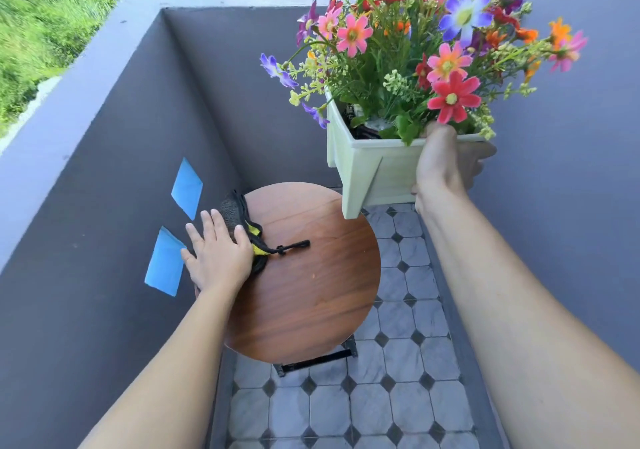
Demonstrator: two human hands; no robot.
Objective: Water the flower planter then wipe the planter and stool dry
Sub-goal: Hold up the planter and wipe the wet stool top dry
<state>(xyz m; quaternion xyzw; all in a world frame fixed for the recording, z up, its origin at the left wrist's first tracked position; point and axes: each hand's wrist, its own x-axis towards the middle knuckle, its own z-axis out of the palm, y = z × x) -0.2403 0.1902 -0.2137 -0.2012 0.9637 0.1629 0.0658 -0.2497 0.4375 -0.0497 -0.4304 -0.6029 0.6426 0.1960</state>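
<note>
Head view shows the pale green box-shaped planter [367, 171], full of bright mixed flowers [415, 50], lifted clear of the round brown wooden stool [311, 282]. It hangs in the air at about 1 o'clock from the stool, somewhat tipped. The right hand [446, 168] alone carries it, thumb hooked over the near rim and fingers wrapped round the end.

At 9 o'clock on the stool's surface the left hand [218, 258] lies flat with straight fingers. It presses down a dark grey cloth with a yellow patch and a black loop [239, 220], and its fingertips overhang the edge.

This looks like the wiping of the stool. The main risk is the one-handed hold at one end of the planter. If the grip slips or the tilt grows, water or soil could spill onto the wiped surface, or the planter could fall to the grey tiled floor [398, 396]. The cloth sits at the rim, so an outward stroke could push it off.
</note>
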